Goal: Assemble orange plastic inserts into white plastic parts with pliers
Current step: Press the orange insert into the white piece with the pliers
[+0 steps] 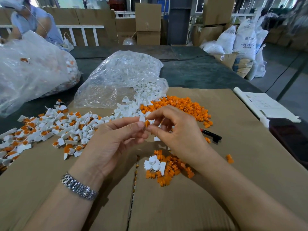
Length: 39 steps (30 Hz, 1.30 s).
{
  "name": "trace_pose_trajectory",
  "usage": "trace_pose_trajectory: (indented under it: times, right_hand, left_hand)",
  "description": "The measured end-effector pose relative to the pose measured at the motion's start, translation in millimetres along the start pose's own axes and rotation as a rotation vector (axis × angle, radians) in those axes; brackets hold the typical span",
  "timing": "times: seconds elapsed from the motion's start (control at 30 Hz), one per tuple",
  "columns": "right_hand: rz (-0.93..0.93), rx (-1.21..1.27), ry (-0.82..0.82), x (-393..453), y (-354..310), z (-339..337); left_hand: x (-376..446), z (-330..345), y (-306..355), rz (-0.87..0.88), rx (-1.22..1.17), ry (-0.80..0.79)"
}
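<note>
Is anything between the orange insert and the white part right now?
Nothing visible. The orange insert sits directly against the white part, pinched between the left hand and right hand.

A factory packing floor: stacked cardboard boxes (148, 22), resin sacks (246, 42), bagged plastic parts (123, 72)

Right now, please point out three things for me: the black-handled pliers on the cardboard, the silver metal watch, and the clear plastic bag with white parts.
black-handled pliers (211, 135), head view, on the black handle.
silver metal watch (80, 187), head view, on the band links at the left wrist.
clear plastic bag of white parts (123, 72), head view, on the bulging upper side.
</note>
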State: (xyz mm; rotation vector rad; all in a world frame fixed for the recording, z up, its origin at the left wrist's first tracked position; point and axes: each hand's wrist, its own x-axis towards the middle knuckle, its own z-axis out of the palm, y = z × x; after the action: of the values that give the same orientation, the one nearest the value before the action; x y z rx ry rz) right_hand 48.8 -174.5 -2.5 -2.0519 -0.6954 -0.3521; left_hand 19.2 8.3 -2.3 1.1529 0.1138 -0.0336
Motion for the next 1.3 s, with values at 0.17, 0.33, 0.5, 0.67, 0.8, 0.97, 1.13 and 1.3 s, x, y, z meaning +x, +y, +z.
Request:
trace_pose_trajectory:
  times: [0.17, 0.33, 0.5, 0.67, 0.8, 0.97, 1.13, 1.3]
  right_hand:
    - [0.003, 0.014, -0.006, 0, 2, 1]
    - [0.020, 0.004, -0.114, 0, 1, -2]
    - [0.228, -0.192, -0.025, 10, 19, -27]
    - [0.578, -0.715, -0.216, 11, 41, -36]
    - [0.549, -0.681, -0.316, 10, 37, -34]
    - [0.512, -0.700, -0.281, 11, 26, -34]
    - [0.538, -0.174, -0.203, 15, -11, -47]
    - [0.644, 0.125, -0.583, 11, -41, -38]
  left_hand:
    - [1, -2, 2, -0.005, 0.034, -0.021]
    - [1, -3, 1, -0.023, 0.055, -0.020]
    - [3, -3, 0, -0.040, 0.021, 0.014]
    - [2, -3, 1, -0.029, 0.010, 0.028]
    - [1, -1, 0, -0.011, 0.015, 0.037]
    - [3, -1, -1, 0.023, -0.015, 0.111]
    - [2, 0, 2, 0.114, -0.025, 0.149]
    - [-2, -1, 4, 0.192, -0.021, 0.169]
